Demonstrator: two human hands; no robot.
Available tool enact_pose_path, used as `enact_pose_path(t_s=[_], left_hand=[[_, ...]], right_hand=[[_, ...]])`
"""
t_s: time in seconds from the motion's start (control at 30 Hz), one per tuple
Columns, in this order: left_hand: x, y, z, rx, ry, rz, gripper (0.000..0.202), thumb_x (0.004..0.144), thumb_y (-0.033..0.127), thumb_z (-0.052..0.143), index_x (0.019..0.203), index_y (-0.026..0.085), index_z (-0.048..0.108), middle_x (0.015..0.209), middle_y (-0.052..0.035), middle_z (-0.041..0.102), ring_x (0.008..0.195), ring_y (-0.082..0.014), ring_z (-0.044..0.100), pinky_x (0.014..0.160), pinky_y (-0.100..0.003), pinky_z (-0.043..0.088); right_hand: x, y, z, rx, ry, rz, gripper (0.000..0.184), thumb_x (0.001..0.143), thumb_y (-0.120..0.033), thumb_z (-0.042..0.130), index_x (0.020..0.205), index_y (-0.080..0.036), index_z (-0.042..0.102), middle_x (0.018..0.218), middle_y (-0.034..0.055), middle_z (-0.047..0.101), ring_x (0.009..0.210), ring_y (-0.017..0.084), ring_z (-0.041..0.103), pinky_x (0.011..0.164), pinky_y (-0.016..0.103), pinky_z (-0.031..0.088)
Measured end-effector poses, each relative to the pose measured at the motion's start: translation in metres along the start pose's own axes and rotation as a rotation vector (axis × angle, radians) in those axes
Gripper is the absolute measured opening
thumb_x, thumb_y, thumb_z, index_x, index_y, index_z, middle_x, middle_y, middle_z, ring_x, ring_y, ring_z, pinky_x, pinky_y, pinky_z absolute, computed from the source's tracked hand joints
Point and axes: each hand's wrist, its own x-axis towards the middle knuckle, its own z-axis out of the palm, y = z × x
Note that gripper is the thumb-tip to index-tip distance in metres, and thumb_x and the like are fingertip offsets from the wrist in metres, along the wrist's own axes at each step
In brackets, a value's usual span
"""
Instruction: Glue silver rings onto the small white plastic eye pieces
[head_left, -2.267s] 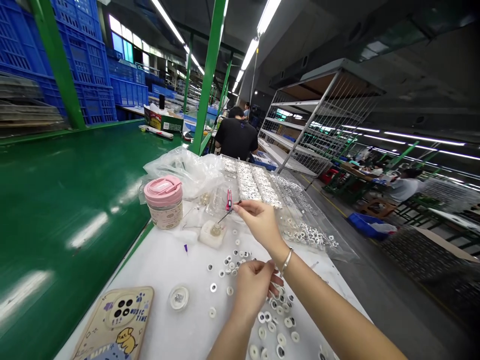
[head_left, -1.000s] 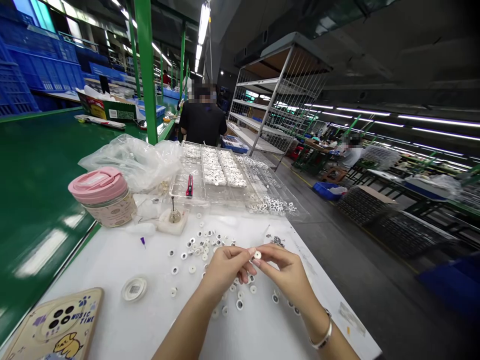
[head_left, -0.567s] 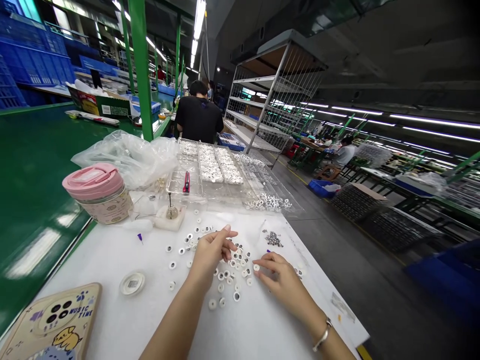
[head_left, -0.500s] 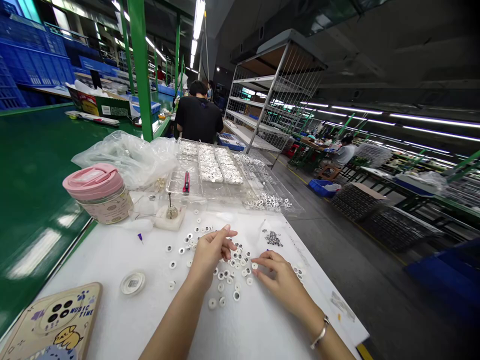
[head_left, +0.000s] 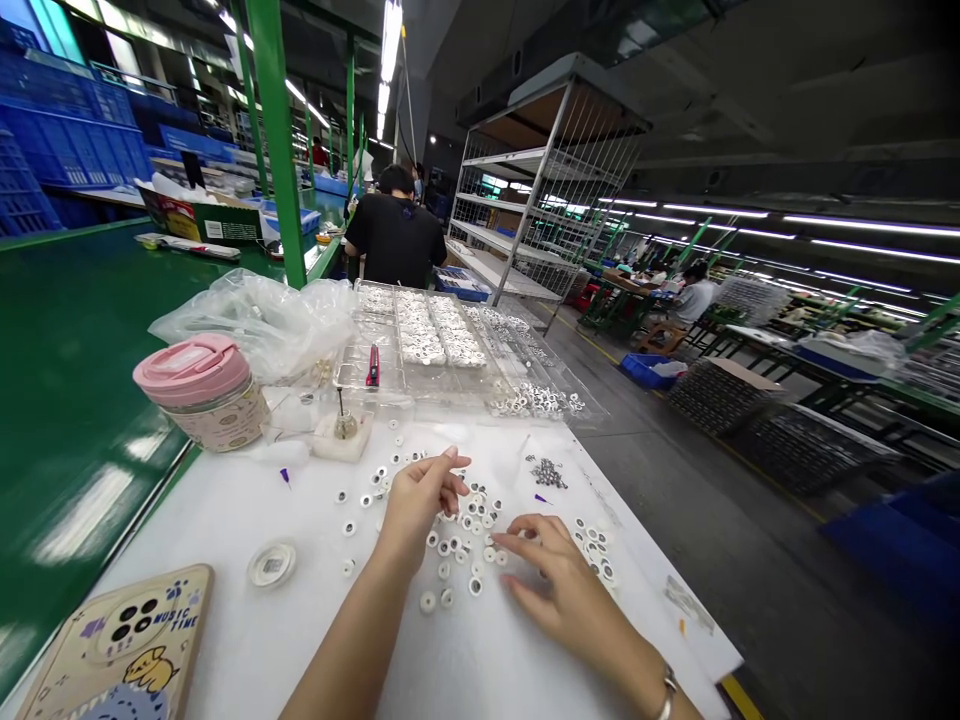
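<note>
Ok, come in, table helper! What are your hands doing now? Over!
Left hand over loose white rings. Right hand spread beside them, fingertips near the rings. Dark metal bits just beyond. Over.

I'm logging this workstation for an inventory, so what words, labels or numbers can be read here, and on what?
"MUSIC TIME" on the phone case.
Print on the pink-lidded jar: too small to read.
Label on the reel: too small to read.
Print on the far carton: too blurred.
Sticker on the table's edge: too blurred.
</note>
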Motion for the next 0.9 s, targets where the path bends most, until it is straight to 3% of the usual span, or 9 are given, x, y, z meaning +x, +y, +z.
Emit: enact_pose_path(t_s=[0.1,0.2,0.37,0.63,0.7,0.8,0.9], left_hand=[[0.000,0.001,0.000,0.024,0.011,0.001,0.042,0.070,0.045,0.061,0.087,0.007,0.062,0.057,-0.0018,0.054,0.042,-0.0043,0.041,0.043,-0.015,0.031],[0.000,0.002,0.001,0.032,0.009,0.000,0.041,0.071,0.044,0.060,0.087,0.007,0.062,0.057,-0.0015,0.053,0.041,-0.0043,0.041,0.042,-0.014,0.030],[-0.003,0.001,0.005,0.093,-0.026,0.010,0.035,0.071,0.040,0.061,0.080,0.007,0.061,0.059,-0.0026,0.055,0.042,-0.0045,0.041,0.043,-0.015,0.030],[-0.001,-0.005,0.005,0.226,-0.099,0.016,0.035,0.075,0.042,0.056,0.086,0.009,0.062,0.060,-0.0036,0.056,0.044,-0.0060,0.042,0.044,-0.016,0.033],[-0.003,-0.006,0.007,0.321,-0.148,0.016,0.036,0.076,0.043,0.054,0.087,0.010,0.063,0.064,-0.0051,0.059,0.045,-0.0072,0.043,0.045,-0.018,0.034],[-0.009,-0.011,0.010,0.503,-0.304,0.030,0.038,0.077,0.045,0.052,0.098,0.014,0.062,0.078,-0.0060,0.062,0.055,-0.0111,0.051,0.052,-0.020,0.040],[-0.015,-0.018,0.015,0.621,-0.426,0.119,0.040,0.078,0.043,0.051,0.111,0.021,0.057,0.091,-0.0030,0.062,0.068,-0.0131,0.054,0.062,-0.022,0.042]], right_hand=[[-0.012,0.023,-0.017,0.041,0.120,0.165,0.032,0.083,-0.032,0.042,0.113,-0.023,0.053,0.109,0.0074,0.047,0.101,0.019,0.044,0.086,0.033,0.038],[-0.024,0.042,-0.029,0.054,0.158,0.308,0.030,0.084,-0.037,0.040,0.103,-0.018,0.056,0.093,0.0075,0.052,0.078,0.016,0.049,0.068,0.029,0.042],[-0.026,0.040,-0.025,0.036,-0.062,0.194,0.026,0.083,-0.032,0.043,0.101,-0.021,0.059,0.093,0.0049,0.052,0.082,0.014,0.049,0.073,0.027,0.041],[-0.016,0.040,-0.022,-0.035,-0.077,0.068,0.024,0.084,-0.021,0.042,0.094,-0.022,0.064,0.089,0.0036,0.058,0.089,0.016,0.049,0.078,0.028,0.038],[-0.016,0.040,-0.022,0.029,-0.015,0.090,0.025,0.084,-0.024,0.042,0.094,-0.020,0.065,0.088,0.0050,0.060,0.085,0.016,0.051,0.076,0.028,0.039],[-0.012,0.033,-0.018,0.222,0.139,0.239,0.029,0.081,-0.035,0.048,0.096,-0.018,0.066,0.082,0.0068,0.062,0.072,0.016,0.053,0.067,0.028,0.042],[-0.002,0.020,-0.011,0.453,0.200,0.334,0.037,0.078,-0.043,0.051,0.098,-0.016,0.066,0.083,0.0076,0.064,0.070,0.016,0.054,0.064,0.028,0.043]])
